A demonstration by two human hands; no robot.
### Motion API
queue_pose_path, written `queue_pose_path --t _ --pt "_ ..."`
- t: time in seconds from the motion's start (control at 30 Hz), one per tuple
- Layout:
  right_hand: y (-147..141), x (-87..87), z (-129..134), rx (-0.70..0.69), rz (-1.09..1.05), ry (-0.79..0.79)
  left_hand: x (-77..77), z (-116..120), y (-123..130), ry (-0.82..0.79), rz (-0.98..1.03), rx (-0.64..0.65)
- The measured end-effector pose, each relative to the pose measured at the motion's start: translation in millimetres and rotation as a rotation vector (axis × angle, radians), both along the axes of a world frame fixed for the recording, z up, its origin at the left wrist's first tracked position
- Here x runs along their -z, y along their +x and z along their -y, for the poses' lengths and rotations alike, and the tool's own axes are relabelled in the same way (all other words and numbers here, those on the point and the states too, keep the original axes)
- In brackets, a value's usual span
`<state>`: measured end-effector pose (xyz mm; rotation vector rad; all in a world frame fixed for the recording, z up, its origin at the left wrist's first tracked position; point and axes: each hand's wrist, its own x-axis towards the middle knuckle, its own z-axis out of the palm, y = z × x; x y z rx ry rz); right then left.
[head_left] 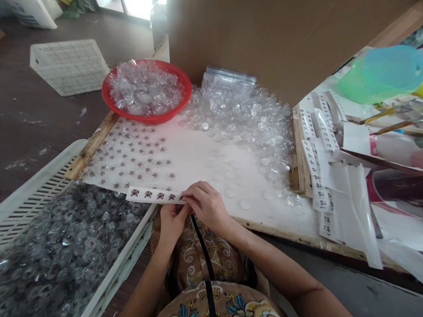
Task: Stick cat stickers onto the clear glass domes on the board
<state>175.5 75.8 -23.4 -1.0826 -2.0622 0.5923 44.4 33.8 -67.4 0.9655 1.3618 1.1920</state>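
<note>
A white sticker strip printed with a row of small dark animal-face stickers stretches leftward from my fingers, over the front edge of the white board. My left hand grips its right end from below, thumb and fingers pressed together. From above, my right hand pinches the same end at a sticker. Whether a sticker has come loose there is hidden by the fingertips. Behind the strip, rows of clear discs with animal-face stickers lie on the board's left half. Plain clear discs are scattered to the right.
A red bowl heaped with clear plastic pieces stands at the back left. Below left is a white crate full of clear pieces; another white basket lies behind. Cardboard rises at the back. More sticker strips lie right.
</note>
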Motion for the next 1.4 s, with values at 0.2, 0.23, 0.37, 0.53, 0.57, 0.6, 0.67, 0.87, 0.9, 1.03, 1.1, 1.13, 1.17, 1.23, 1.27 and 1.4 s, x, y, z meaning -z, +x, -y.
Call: queue_pose_path --t 0.2,0.23,0.37,0.53,0.57,0.6,0.67,0.87,0.9,1.03,1.1,1.13,1.17,1.23,1.27,1.4 --pt "3.1 -3.8 -2.6 -0.021 0.045 -0.009 -3.7 -0.3 -1.2 0.001 -0.063 0.007" --pt "3.5 -6.3 -5.1 -0.023 0.033 -0.091 -4.1 -0.5 -1.5 -0.006 -0.077 0.016" --pt "3.3 -15.9 -14.2 -0.014 -0.049 -0.413 -3.3 -0.7 -2.3 -0.014 -0.080 0.038" --pt "2.6 -15.9 -12.1 -0.002 -0.099 -0.362 3.9 0.1 -3.6 -0.020 -0.076 0.030" --pt "2.8 -14.2 -10.5 0.007 -0.100 -0.342 5.2 0.4 -3.7 -0.018 -0.062 0.026" --pt "2.8 -12.3 -8.7 0.018 -0.103 -0.335 6.0 0.6 -3.8 -0.016 -0.045 0.023" --pt "2.2 -9.0 -4.3 0.028 -0.107 -0.337 5.6 0.8 -3.5 -0.008 -0.024 0.023" --pt "4.6 -15.7 -2.3 -0.083 -0.183 -0.135 -4.1 0.4 -1.4 0.003 -0.004 -0.021" --pt "9.9 -18.3 -9.0 -0.078 -0.230 -0.150 -4.6 0.4 -1.1 -0.006 0.019 -0.025" --pt "47.8 -19.6 -59.4 0.233 -0.286 -0.345 -4.3 0.6 -0.1 -0.061 0.088 -0.010" --pt "67.4 -13.0 -85.7 0.365 -0.175 -0.434 -5.5 0.3 0.0 -0.061 0.087 -0.010" --pt "74.7 -8.7 -95.7 0.383 -0.108 -0.472 -6.5 0.1 0.0 -0.058 0.088 -0.008" --pt "79.8 -4.1 -103.2 0.380 -0.048 -0.499 -7.6 -0.2 0.0 -0.056 0.088 -0.005" --pt "84.0 4.4 -111.4 0.342 0.043 -0.533 -9.1 -0.7 -0.2 -0.054 0.089 0.002" --pt "83.6 8.0 -113.2 0.330 0.073 -0.536 -9.2 -0.9 -0.4 -0.053 0.089 0.006" --pt "77.6 16.2 -116.3 0.324 0.155 -0.537 -6.3 -0.1 -1.4 -0.049 0.075 0.011"
